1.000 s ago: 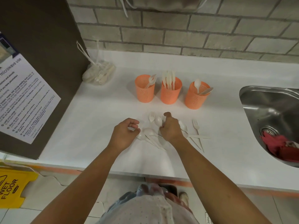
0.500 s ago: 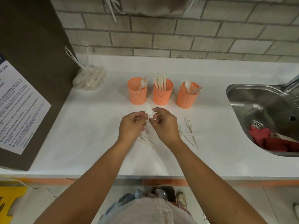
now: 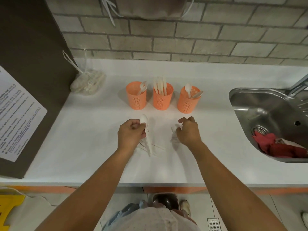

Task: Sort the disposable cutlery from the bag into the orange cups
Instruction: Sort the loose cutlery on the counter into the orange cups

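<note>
Mid-sort: the left hand has its grip pinched on a white spoon just above the loose cutlery on the surface, the right hand pinches a blurry white piece, can't tell what kind — I'd guess the spoon next has to cross over to the right orange cup, where spoons already stand.
</note>
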Demonstrator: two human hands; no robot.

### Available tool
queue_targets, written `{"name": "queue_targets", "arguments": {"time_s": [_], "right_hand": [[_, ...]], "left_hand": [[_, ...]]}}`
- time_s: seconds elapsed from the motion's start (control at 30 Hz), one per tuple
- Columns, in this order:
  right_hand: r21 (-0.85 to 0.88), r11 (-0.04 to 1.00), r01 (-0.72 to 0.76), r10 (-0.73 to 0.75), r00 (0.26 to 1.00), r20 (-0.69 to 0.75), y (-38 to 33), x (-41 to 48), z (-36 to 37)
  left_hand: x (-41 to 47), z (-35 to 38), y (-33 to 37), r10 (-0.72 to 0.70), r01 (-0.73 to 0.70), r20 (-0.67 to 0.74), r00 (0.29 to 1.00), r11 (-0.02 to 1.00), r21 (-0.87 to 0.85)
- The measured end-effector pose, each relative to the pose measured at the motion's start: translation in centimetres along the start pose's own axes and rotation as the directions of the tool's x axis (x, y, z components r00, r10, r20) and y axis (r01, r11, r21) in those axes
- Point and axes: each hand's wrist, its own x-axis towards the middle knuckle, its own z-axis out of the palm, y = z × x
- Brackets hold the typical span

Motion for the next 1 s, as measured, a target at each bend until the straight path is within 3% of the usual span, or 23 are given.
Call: {"name": "queue_targets", "arguments": {"time_s": [0.13, 0.5, 0.63, 0.73, 1.0], "right_hand": [[-0.149, 0.989, 0.022, -0.008, 0.995, 0.095, 0.3, 0.6, -0.3], [-0.058, 0.998, -0.002, 0.012, 0.987, 0.163, 0.0, 1.7, -0.8], [0.118, 0.987, 0.111, -0.103, 0.992, -0.071, 0.0, 2.6, -2.1], [0.28, 0.917, 0.283, -0.193, 0.931, -0.31, -0.5, 3.2, -4.1], [0.515, 0.76, 0.396, -0.206, 0.899, -0.387, -2.4, 2.7, -6.4]], "left_hand": [[-0.2, 0.2, 0.0, 0.003, -0.003, -0.009, 1.0, 1.0, -0.003], [-1.3, 1.9, 0.1, -0.044, 0.043, -0.039, 0.998, 0.999, -0.029], [-1.4, 2.6, 0.3, -0.04, 0.038, -0.066, 0.997, 0.999, -0.033], [-1.4, 3.1, 0.5, -0.031, 0.027, -0.095, 0.995, 0.999, -0.042], [-1.0, 5.0, 1.6, -0.028, 0.018, -0.123, 0.992, 0.997, -0.076]]}}
